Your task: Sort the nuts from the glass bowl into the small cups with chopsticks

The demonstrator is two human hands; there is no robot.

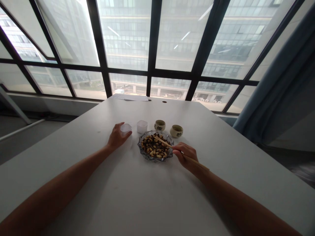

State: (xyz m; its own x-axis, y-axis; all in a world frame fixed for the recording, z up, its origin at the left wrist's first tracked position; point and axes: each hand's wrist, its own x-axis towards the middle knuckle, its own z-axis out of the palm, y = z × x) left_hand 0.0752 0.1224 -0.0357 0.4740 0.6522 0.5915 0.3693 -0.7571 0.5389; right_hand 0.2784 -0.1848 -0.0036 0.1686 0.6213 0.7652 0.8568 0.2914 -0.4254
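My right hand (186,154) is closed around a pair of wooden chopsticks (163,142), whose tips reach into a clear glass bowl (144,154). Mixed nuts and dark seeds (155,147) fill that bowl; whether the tips pinch a piece is too small to tell. To the left, my left hand (117,136) grips a small translucent plastic cup (126,128) between thumb and fingers, with the cup upright on the table. A second translucent cup (142,127) stands between it and the bowl, touched by neither hand.
Two cream ceramic cups with dark lettering, one (159,125) behind the bowl and one (176,131) to its right, stand on the white table (137,200). Papers (130,97) lie at the far edge, before large windows. A blue curtain (278,72) hangs at right.
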